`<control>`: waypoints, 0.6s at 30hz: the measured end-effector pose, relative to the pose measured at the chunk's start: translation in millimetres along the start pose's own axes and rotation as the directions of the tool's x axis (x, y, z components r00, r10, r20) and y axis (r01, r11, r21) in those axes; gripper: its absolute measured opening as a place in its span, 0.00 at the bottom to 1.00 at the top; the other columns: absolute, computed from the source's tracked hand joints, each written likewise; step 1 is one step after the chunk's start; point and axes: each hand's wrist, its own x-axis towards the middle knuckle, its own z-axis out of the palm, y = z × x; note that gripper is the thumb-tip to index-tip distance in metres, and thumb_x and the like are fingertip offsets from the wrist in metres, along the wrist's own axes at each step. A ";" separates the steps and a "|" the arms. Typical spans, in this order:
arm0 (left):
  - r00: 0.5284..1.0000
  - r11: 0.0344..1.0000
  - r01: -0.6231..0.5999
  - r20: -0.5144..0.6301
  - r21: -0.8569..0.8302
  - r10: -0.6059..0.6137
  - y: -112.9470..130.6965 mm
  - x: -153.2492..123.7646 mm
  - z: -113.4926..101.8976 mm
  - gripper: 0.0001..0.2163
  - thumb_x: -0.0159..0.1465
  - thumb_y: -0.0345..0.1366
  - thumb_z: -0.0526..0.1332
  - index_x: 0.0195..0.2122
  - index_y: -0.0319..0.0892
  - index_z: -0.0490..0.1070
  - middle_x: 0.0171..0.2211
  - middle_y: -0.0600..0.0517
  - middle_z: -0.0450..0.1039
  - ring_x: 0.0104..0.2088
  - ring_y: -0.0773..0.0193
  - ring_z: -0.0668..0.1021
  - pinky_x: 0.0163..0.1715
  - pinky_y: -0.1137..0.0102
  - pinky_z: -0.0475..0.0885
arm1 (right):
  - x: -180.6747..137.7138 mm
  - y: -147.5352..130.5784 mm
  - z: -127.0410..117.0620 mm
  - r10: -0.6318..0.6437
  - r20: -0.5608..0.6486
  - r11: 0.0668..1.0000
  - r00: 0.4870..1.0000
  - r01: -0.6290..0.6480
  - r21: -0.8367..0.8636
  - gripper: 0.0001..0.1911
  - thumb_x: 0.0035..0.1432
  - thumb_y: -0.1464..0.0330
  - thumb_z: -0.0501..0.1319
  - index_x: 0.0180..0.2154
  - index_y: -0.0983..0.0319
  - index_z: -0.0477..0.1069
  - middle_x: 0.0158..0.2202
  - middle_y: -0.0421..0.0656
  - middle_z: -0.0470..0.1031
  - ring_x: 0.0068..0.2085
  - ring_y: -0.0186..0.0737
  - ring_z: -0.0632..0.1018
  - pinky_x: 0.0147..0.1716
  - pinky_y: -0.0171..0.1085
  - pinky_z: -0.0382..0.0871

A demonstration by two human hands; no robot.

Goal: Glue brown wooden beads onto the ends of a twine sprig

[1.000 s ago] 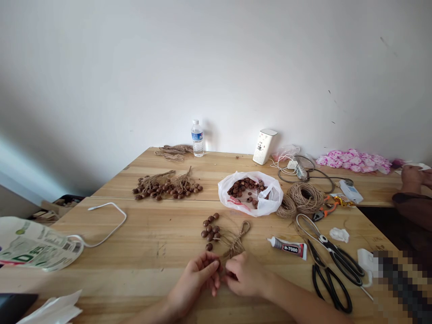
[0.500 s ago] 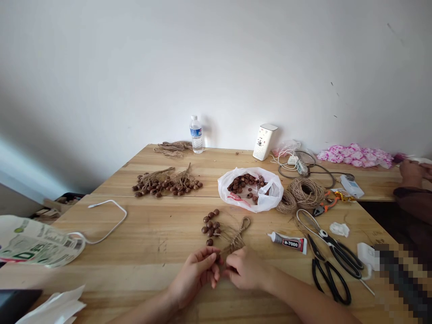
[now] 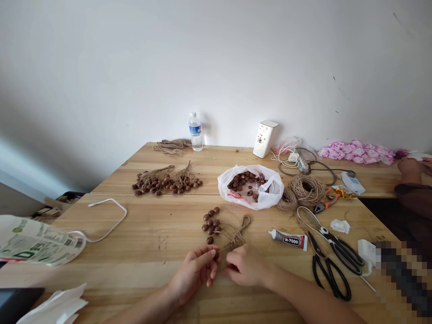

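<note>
Near the table's front, my left hand [image 3: 198, 271] pinches a round brown nut [image 3: 216, 255] between thumb and fingers. Just to its right, my right hand [image 3: 248, 266] is closed, its fingertips turned in; whatever they grip is hidden. Beyond both hands lies a twine bundle [image 3: 239, 233] with a twisted loop at its top and loose strands fanning left. Several glossy brown nuts [image 3: 209, 222] are clustered beside those strands, some seemingly joined to them.
A white plastic bag [image 3: 224, 191] holds more nuts. Finished-looking nut-and-twine bunches [image 3: 165, 183] lie back left. Twine balls [image 3: 306, 190], a glue tube [image 3: 289, 239], scissors [image 3: 332, 274] and pliers [image 3: 326, 204] are on the right. A bottle [image 3: 195, 132] stands behind. Another person's hands [image 3: 411, 168] are far right.
The nut in my left hand now shows more clearly at the fingertips. My right hand stays closed in nearly the same spot. The camera view has shifted slightly.
</note>
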 end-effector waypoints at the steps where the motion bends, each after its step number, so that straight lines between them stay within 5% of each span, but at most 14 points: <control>1: 1.000 1.000 0.001 -0.004 0.003 -0.001 -0.3 -0.6 -0.2 0.10 0.55 0.36 0.65 0.35 0.36 0.68 0.24 0.51 0.73 0.14 0.73 0.68 0.09 0.79 0.62 | -0.1 0.1 0.0 0.002 0.000 1.000 1.000 -0.002 0.002 0.12 0.57 0.62 0.58 0.30 0.63 0.74 0.26 0.44 0.77 0.28 0.39 0.76 0.26 0.33 0.59; 18: 0.998 0.997 0.001 -0.057 0.080 0.003 3.1 -2.9 4.6 0.15 0.51 0.41 0.67 0.34 0.36 0.70 0.22 0.53 0.72 0.12 0.76 0.62 0.09 0.80 0.55 | -0.3 -0.7 -1.8 0.001 0.001 1.000 1.000 -0.001 0.017 0.11 0.57 0.62 0.59 0.29 0.62 0.73 0.26 0.42 0.77 0.27 0.37 0.75 0.26 0.32 0.57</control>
